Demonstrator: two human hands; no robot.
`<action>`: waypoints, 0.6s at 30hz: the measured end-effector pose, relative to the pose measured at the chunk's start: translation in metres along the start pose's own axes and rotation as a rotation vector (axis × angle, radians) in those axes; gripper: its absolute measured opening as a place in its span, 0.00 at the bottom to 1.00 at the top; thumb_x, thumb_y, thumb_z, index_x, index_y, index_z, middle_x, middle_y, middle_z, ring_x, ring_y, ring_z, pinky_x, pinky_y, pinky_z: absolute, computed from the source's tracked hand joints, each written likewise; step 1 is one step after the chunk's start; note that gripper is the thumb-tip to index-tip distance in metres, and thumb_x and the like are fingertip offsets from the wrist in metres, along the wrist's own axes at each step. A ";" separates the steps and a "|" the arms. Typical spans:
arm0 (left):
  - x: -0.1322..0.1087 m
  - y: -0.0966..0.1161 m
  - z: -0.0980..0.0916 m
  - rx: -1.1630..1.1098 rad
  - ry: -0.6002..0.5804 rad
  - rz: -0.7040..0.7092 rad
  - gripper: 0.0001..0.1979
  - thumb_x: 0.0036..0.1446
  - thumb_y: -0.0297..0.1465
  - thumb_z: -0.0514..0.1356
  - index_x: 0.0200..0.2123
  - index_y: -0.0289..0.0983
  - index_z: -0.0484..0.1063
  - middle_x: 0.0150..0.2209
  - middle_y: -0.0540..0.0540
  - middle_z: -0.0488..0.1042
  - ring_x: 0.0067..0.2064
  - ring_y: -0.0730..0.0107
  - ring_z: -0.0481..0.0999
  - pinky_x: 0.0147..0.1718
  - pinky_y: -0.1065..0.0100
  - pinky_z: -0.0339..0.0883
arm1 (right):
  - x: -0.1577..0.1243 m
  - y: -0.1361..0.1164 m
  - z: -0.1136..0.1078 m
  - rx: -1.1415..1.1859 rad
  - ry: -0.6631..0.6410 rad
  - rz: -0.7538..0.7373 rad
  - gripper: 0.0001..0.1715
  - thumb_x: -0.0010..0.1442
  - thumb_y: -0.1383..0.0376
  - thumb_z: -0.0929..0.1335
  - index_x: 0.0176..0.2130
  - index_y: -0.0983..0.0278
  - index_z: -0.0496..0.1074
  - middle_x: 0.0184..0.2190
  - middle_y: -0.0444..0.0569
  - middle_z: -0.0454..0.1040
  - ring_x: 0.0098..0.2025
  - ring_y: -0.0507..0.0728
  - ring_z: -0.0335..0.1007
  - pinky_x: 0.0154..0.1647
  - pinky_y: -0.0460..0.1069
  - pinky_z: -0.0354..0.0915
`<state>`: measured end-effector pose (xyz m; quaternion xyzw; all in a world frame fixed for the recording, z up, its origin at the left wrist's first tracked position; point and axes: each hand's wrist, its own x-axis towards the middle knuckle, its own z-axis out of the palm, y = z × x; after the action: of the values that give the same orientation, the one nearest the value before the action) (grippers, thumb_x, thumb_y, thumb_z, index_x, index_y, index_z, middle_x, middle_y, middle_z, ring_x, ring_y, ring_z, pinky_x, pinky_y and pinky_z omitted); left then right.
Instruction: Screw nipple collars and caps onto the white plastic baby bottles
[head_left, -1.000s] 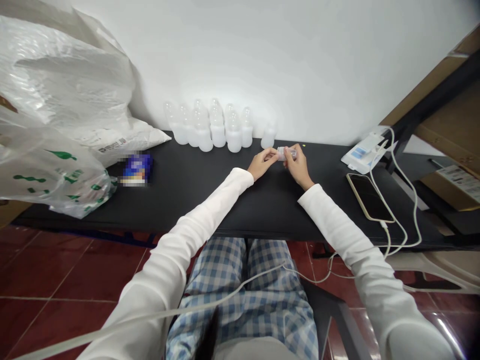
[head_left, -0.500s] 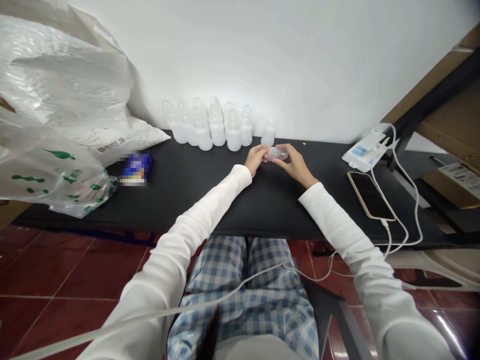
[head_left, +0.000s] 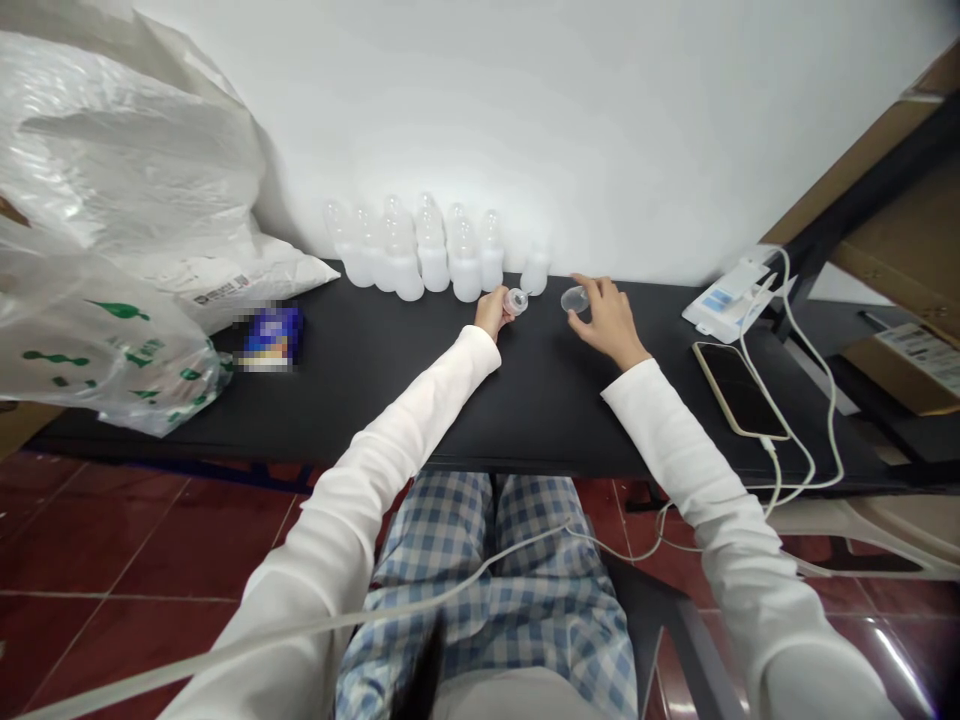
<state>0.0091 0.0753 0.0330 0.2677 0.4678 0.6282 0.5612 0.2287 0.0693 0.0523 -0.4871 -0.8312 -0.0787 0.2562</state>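
Note:
My left hand [head_left: 491, 312] pinches a small clear bottle part [head_left: 516, 300] just above the black table [head_left: 420, 390]. About a hand's width to the right, my right hand [head_left: 606, 318] holds a clear rounded cap [head_left: 574, 298] in its fingertips. Both hands are closed on their pieces, and the two pieces are apart. Several translucent white bottles [head_left: 420, 252] stand in rows against the wall behind my hands, and a single one [head_left: 535, 270] stands a little to their right.
Big plastic bags [head_left: 112, 250] cover the table's left end, with a blue packet [head_left: 271, 336] beside them. On the right lie a phone [head_left: 741, 388] on a white cable [head_left: 814, 400] and a white box [head_left: 731, 295]. Cardboard boxes [head_left: 900, 250] sit on a shelf further right.
My hands held one small bottle together; now they have drawn apart, the left keeping the bottle part and the right the clear cap. Both moved slightly toward the wall.

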 end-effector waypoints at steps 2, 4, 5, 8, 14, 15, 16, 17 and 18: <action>-0.001 0.000 0.000 -0.001 0.006 0.001 0.10 0.62 0.29 0.60 0.27 0.36 0.70 0.23 0.50 0.70 0.27 0.76 0.69 0.26 0.72 0.61 | -0.001 0.008 0.007 -0.042 -0.024 0.108 0.41 0.62 0.61 0.65 0.69 0.73 0.58 0.57 0.71 0.70 0.58 0.77 0.68 0.58 0.72 0.64; -0.001 -0.001 0.000 -0.016 0.004 -0.001 0.09 0.61 0.32 0.60 0.28 0.37 0.70 0.24 0.51 0.70 0.28 0.75 0.70 0.27 0.72 0.62 | -0.002 0.017 0.012 -0.083 -0.051 0.206 0.43 0.62 0.60 0.65 0.69 0.78 0.55 0.57 0.75 0.71 0.57 0.78 0.68 0.58 0.74 0.63; -0.001 -0.001 0.000 -0.030 0.007 -0.007 0.08 0.62 0.32 0.59 0.29 0.37 0.69 0.25 0.51 0.71 0.28 0.75 0.70 0.28 0.72 0.62 | -0.003 0.020 0.014 -0.102 -0.066 0.243 0.43 0.62 0.60 0.65 0.69 0.80 0.55 0.56 0.76 0.71 0.57 0.79 0.69 0.58 0.74 0.63; 0.001 -0.001 -0.001 -0.084 0.026 -0.033 0.08 0.63 0.33 0.56 0.31 0.38 0.69 0.27 0.50 0.71 0.30 0.75 0.71 0.29 0.73 0.62 | -0.007 0.027 0.016 -0.140 -0.072 0.293 0.43 0.63 0.58 0.66 0.68 0.81 0.58 0.54 0.77 0.72 0.56 0.81 0.69 0.57 0.76 0.62; 0.004 -0.004 -0.001 -0.119 0.059 -0.016 0.07 0.62 0.34 0.56 0.33 0.39 0.68 0.30 0.49 0.73 0.34 0.74 0.74 0.31 0.74 0.61 | -0.003 0.007 0.020 -0.109 0.109 0.105 0.36 0.67 0.56 0.65 0.70 0.64 0.61 0.69 0.70 0.59 0.68 0.81 0.57 0.60 0.77 0.60; 0.003 -0.005 -0.001 -0.121 0.068 -0.007 0.07 0.62 0.35 0.56 0.33 0.39 0.68 0.31 0.49 0.73 0.34 0.74 0.74 0.31 0.74 0.61 | 0.001 -0.001 0.022 -0.114 0.103 0.065 0.34 0.68 0.57 0.64 0.70 0.61 0.63 0.71 0.67 0.57 0.70 0.81 0.53 0.63 0.77 0.59; 0.003 -0.006 -0.001 -0.126 0.078 0.003 0.07 0.62 0.35 0.55 0.33 0.39 0.67 0.31 0.49 0.73 0.34 0.74 0.73 0.32 0.74 0.61 | 0.006 -0.010 0.025 -0.121 0.086 0.028 0.33 0.69 0.58 0.64 0.70 0.59 0.63 0.73 0.65 0.56 0.73 0.80 0.50 0.65 0.76 0.58; 0.003 -0.006 -0.001 -0.133 0.092 0.014 0.07 0.62 0.34 0.54 0.33 0.39 0.67 0.32 0.50 0.73 0.34 0.75 0.73 0.32 0.74 0.61 | 0.012 -0.019 0.028 -0.126 0.063 -0.001 0.32 0.69 0.59 0.64 0.70 0.57 0.64 0.73 0.62 0.55 0.74 0.80 0.48 0.66 0.76 0.57; 0.003 -0.007 0.000 -0.142 0.107 0.023 0.07 0.62 0.34 0.53 0.33 0.39 0.66 0.32 0.50 0.73 0.34 0.76 0.73 0.32 0.74 0.61 | 0.018 -0.027 0.033 -0.127 0.039 -0.021 0.31 0.70 0.60 0.63 0.69 0.56 0.65 0.74 0.61 0.55 0.75 0.79 0.47 0.67 0.76 0.56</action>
<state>0.0113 0.0773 0.0265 0.1987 0.4481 0.6795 0.5459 0.1870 0.0813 0.0366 -0.4920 -0.8244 -0.1436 0.2401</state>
